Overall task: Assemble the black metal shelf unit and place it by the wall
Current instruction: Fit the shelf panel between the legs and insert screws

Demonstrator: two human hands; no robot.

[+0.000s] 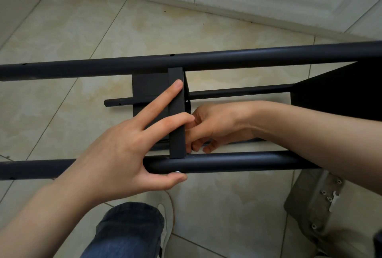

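No readable text, labels, brands or numbers anywhere.

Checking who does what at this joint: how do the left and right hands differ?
The left hand lies over the near tube, two fingers straight along the edge of the shelf panel. The right hand reaches between that tube and the far tube, fingers curled. The left hand's thumb touches a silver screw head under the near tube; what the right hand holds is hidden. Both work at the same joint.
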